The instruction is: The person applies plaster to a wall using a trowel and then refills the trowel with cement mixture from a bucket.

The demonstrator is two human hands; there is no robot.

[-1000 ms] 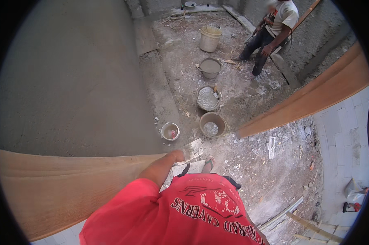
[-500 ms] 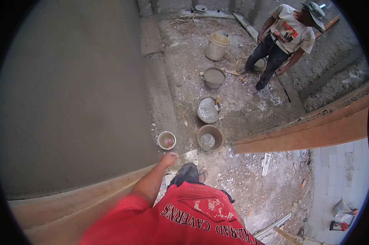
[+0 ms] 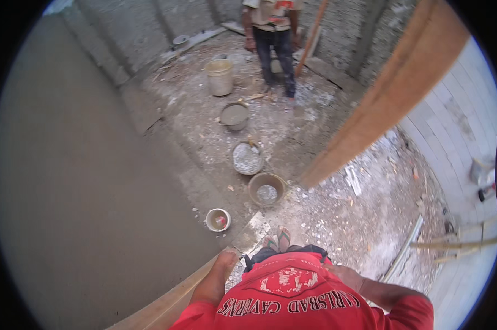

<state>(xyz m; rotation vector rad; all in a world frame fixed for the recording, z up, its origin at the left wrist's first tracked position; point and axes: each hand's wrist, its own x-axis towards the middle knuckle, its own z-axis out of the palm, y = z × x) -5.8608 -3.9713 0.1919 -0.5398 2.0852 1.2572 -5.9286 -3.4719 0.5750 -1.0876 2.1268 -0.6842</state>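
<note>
My left hand [image 3: 228, 256] hangs beside my left hip, close to the end of a wooden board [image 3: 196, 278]. Its fingers are too blurred to make out, and nothing shows in it. The thing nearest to it is a small white bucket [image 3: 209, 222] with something red inside, standing apart from the hand. My right hand [image 3: 339, 271] is at my right waist against the red shirt; its fingers are hidden. Ahead of my feet stand a wide brown bucket [image 3: 254, 193] with pale residue and a dark bucket [image 3: 236, 163] holding whitish material and a tool handle.
Farther off are a bucket of grey mortar [image 3: 236, 125] and a tall pale bucket [image 3: 220, 82]. A co-worker [image 3: 274, 47] stands beyond them. Smooth grey plaster wall [image 3: 94, 181] fills the left. An orange-brown board [image 3: 364, 115] juts in at right; rubble and strips litter the floor [image 3: 336, 220].
My view has turned, so the buckets and co-worker appear farther left. My left hand has drawn back toward my hip. My right arm has come into view, and both feet now show together.
</note>
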